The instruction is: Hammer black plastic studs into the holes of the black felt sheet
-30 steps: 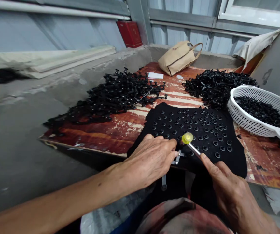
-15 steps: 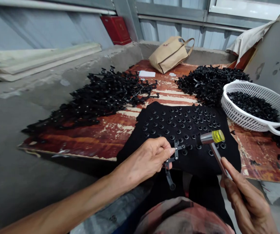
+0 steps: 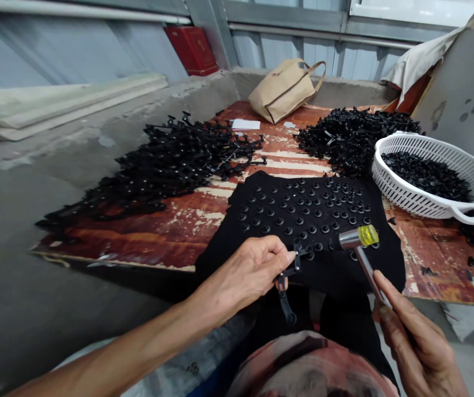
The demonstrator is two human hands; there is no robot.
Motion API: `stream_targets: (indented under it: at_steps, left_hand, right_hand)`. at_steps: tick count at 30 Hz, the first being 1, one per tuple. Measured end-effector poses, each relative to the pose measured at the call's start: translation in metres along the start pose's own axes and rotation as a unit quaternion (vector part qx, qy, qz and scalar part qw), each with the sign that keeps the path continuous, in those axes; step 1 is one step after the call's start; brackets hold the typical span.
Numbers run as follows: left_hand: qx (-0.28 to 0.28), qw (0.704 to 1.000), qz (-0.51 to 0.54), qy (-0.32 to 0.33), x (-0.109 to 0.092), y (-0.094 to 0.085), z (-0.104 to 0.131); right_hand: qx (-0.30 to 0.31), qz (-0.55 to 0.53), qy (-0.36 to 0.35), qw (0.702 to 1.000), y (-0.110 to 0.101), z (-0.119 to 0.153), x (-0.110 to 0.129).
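My left hand (image 3: 264, 264) pinches a black jointed linkage (image 3: 289, 311) between thumb and fingers at the near edge of a black cloth (image 3: 328, 274). One arm of the linkage hangs down below my fingers; its other end lies over the cloth. In my right hand (image 3: 416, 336) is a small mallet (image 3: 359, 237) with a metal head and a yellow tip, its handle gripped along the fingers. The mallet's head hovers over or close above the cloth, to the right of the linkage. Many small round black caps (image 3: 299, 221) stand in loose rows on the cloth.
Left on the worn red table (image 3: 179, 226) lies a heap of black linkages (image 3: 179, 160). Another pile of black parts (image 3: 344, 135) sits at the back right, beside a white basket (image 3: 435, 212) of small black pieces. A beige bag (image 3: 280, 94) rests behind.
The view has shifted slightly. Both hands keep their grip on the linkage and the mallet, and the mallet's head has tilted a little and sits slightly lower.
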State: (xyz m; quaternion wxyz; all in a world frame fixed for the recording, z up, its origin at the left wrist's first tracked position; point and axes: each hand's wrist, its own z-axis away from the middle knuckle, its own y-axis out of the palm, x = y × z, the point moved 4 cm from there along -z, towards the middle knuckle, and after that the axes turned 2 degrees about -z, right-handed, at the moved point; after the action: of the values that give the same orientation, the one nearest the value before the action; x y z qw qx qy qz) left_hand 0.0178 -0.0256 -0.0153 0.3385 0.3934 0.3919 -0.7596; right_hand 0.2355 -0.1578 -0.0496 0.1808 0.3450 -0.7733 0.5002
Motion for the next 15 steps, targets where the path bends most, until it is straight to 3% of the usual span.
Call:
stream_targets:
  at_steps: [15]
  left_hand:
    - [0.002, 1.0, -0.01, -0.01, 0.0001, 0.0013, -0.0017]
  right_hand:
    - [0.049, -0.033, 0.019, 0.998, 0.0022, -0.0002, 0.001]
